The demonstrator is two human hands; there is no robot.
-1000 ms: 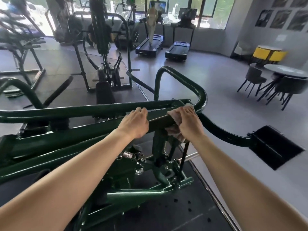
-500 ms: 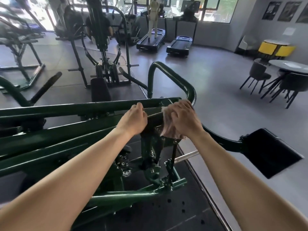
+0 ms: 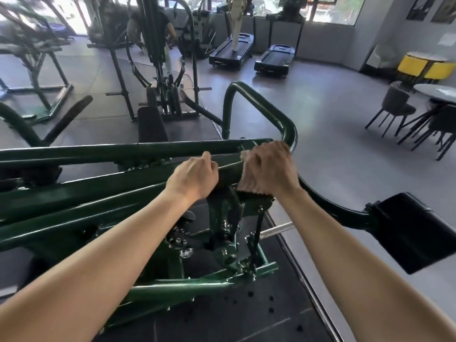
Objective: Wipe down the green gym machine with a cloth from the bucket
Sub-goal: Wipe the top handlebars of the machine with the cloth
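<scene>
The left hand (image 3: 195, 177) lies on the green steel gym machine (image 3: 98, 191). Beside it, the right hand (image 3: 270, 169) covers the pale cloth (image 3: 243, 179)

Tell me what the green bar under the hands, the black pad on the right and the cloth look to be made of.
The green bar looks like steel tube with glossy paint, since it carries bright highlights. The black pad is probably vinyl over foam, with a slight sheen and rounded edges. The cloth is a pale fabric, bunched under the right hand. It is too blurred to tell the weave.
</scene>
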